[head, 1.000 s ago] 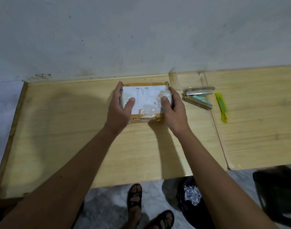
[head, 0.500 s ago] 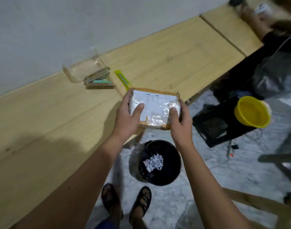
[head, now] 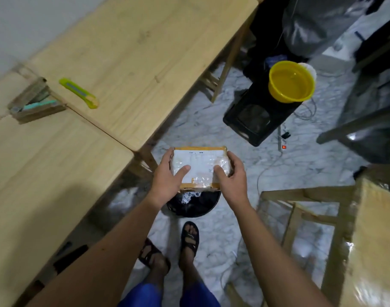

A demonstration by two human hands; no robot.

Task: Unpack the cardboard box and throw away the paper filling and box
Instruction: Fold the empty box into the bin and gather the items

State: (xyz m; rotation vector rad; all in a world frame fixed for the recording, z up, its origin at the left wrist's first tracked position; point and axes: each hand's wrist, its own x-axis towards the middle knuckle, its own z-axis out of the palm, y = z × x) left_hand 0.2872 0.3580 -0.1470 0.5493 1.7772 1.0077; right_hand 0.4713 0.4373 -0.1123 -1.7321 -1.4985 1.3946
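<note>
The left hand (head: 167,178) and right hand (head: 231,178) each clamp an end of the taped brown cardboard box (head: 199,167), thumbs pressed on its white label, holding it level in the air so it can drop cleanly. From largest to smallest: the pale wooden bench (head: 127,54) stands off at ten o'clock, clear of the box. The round black waste bin (head: 196,207) sits on the floor directly below the box, at its six o'clock, shredded white paper filling (head: 187,197) showing inside. At eleven o'clock a lime-green utility knife (head: 79,93) lies on the bench, seemingly finished with.
</note>
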